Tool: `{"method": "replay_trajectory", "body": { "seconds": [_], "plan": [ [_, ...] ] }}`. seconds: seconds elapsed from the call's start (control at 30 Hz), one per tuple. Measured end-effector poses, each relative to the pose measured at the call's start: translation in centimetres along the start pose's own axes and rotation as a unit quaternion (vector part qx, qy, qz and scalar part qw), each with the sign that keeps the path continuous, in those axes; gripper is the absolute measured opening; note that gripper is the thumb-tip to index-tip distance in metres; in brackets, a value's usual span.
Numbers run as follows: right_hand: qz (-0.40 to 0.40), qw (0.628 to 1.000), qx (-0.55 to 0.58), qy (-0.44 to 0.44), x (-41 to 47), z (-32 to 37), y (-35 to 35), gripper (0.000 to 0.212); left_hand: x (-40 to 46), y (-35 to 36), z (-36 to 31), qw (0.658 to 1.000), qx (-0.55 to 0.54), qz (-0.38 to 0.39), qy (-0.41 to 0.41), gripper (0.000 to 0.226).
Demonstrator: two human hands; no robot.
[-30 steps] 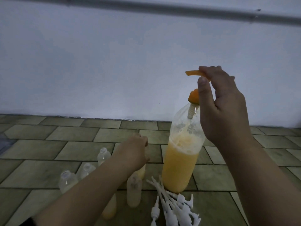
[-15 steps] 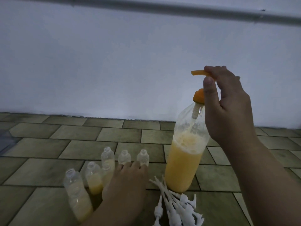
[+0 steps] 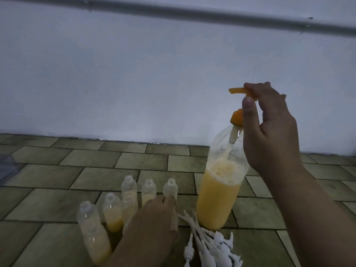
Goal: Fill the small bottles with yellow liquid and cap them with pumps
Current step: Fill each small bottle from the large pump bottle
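Your right hand [image 3: 269, 132] is clenched on the orange plastic pump head [image 3: 239, 90] of the tall clear plastic bottle [image 3: 221, 189], which stands on the tiled floor [image 3: 57, 182] at the right and is more than half full of yellow liquid. The thumb lies along the neck, and the fingers pinch the spout from above. Your left hand [image 3: 152, 224] is low in the near middle, with the fingertips at the group of small clear plastic bottles [image 3: 111, 211]. I cannot tell if this hand grasps one of them or only touches.

The small bottles stand uncapped, close together, left of the tall bottle. Some have yellow liquid inside, and the far ones look almost empty. The heap of white plastic pumps [image 3: 210, 247] lies near you, just beside the foot of the tall bottle.

The small bottles are probably light and thin, so they tip easily and yield when you squeeze. Take one around the middle of its body, softly, and keep it upright. The tall bottle looks heavy and stable, but wet plastic may be slippery.
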State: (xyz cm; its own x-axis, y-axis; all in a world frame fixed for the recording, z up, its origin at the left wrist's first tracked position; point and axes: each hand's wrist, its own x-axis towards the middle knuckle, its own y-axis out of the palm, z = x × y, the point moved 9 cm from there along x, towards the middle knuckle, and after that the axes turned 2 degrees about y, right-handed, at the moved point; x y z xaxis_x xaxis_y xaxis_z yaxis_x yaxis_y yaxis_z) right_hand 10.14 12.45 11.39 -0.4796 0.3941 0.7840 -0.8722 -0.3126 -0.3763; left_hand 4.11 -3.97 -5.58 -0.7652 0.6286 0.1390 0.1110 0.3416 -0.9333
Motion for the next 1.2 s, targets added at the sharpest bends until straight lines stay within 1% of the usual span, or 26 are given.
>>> {"method": "replay_trajectory", "body": {
  "seconds": [0.07, 0.1, 0.13, 0.2, 0.23, 0.27, 0.33, 0.37, 0.4, 0.43, 0.5, 0.57, 0.6, 0.67, 0.7, 0.77, 0.83, 0.93, 1.1, 1.2],
  "plan": [
    [-0.011, 1.000, 0.006, -0.003, 0.2, -0.1, -0.2, 0.037, -0.5, -2.3, 0.1, 0.996, -0.083, -0.016, -0.018, 0.043],
    [-0.016, 1.000, 0.011, -0.004, 0.4, -0.1, -0.2, 0.036, -0.8, -3.8, 0.1, 0.990, -0.134, -0.045, -0.023, 0.045],
    [-0.020, 1.000, 0.015, -0.005, 0.5, -0.2, -0.3, 0.036, -1.2, -5.5, 0.4, 0.977, -0.193, -0.087, -0.026, 0.047],
    [-0.026, 0.999, 0.021, -0.009, 0.6, -0.3, -0.2, 0.035, -1.6, -8.3, 0.9, 0.930, -0.330, -0.158, -0.025, 0.048],
    [-0.029, 0.999, 0.024, -0.010, 0.6, -0.3, -0.2, 0.035, -1.4, -9.0, 1.0, 0.896, -0.409, -0.171, -0.022, 0.047],
    [-0.033, 0.999, 0.028, -0.011, 0.5, -0.4, -0.2, 0.034, -1.0, -9.3, 1.0, 0.849, -0.500, -0.170, -0.015, 0.043],
    [-0.042, 0.998, 0.033, -0.014, 0.3, -0.4, -0.2, 0.034, -0.1, -9.4, 0.7, 0.726, -0.668, -0.165, -0.005, 0.031],
    [-0.045, 0.998, 0.034, -0.016, 0.2, -0.4, -0.2, 0.034, 0.3, -9.3, 0.6, 0.679, -0.714, -0.172, -0.004, 0.027],
    [-0.046, 0.998, 0.036, -0.017, 0.2, -0.4, -0.2, 0.034, 0.7, -9.2, 0.6, 0.662, -0.726, -0.185, -0.006, 0.025],
    [-0.045, 0.998, 0.035, -0.017, 0.2, -0.3, -0.2, 0.034, 1.0, -9.2, 0.4, 0.671, -0.714, -0.200, -0.007, 0.029],
    [-0.041, 0.999, 0.027, -0.019, 0.3, -0.2, -0.1, 0.034, 1.9, -9.7, -0.5, 0.726, -0.651, -0.222, 0.001, 0.045],
    [-0.036, 0.999, 0.018, -0.019, 0.3, -0.1, -0.1, 0.035, 3.0, -10.1, -1.6, 0.786, -0.583, -0.207, 0.006, 0.054],
    [-0.034, 0.999, 0.016, -0.019, 0.3, -0.1, 0.0, 0.036, 3.7, -10.0, -2.1, 0.815, -0.550, -0.186, 0.003, 0.051],
    [-0.034, 0.999, 0.014, -0.018, 0.3, 0.0, 0.0, 0.037, 5.1, -9.8, -2.8, 0.853, -0.505, -0.134, 0.003, 0.032],
    [-0.034, 0.999, 0.014, -0.018, 0.3, 0.0, 0.0, 0.037, 5.6, -10.0, -3.0, 0.873, -0.472, -0.122, 0.011, 0.029],
    [-0.034, 0.999, 0.011, -0.018, 0.3, 0.0, 0.0, 0.037, 6.5, -10.9, -3.6, 0.909, -0.394, -0.133, 0.039, 0.038],
    [-0.033, 0.999, 0.007, -0.020, 0.3, 0.1, 0.1, 0.038, 6.9, -11.9, -4.0, 0.917, -0.361, -0.158, 0.054, 0.050],
    [-0.031, 0.999, 0.003, -0.026, 0.2, 0.3, 0.2, 0.037, 7.3, -12.4, -4.4, 0.909, -0.373, -0.174, 0.061, 0.060],
    [-0.036, 0.999, -0.007, -0.030, 0.2, 0.1, 0.1, 0.037, 7.4, -13.0, -5.2, 0.895, -0.392, -0.198, 0.078, 0.052],
    [-0.029, 0.999, -0.002, -0.031, 0.2, 0.1, 0.3, 0.037, 7.3, -13.5, -5.5, 0.898, -0.375, -0.213, 0.092, 0.052]
  ]
}}
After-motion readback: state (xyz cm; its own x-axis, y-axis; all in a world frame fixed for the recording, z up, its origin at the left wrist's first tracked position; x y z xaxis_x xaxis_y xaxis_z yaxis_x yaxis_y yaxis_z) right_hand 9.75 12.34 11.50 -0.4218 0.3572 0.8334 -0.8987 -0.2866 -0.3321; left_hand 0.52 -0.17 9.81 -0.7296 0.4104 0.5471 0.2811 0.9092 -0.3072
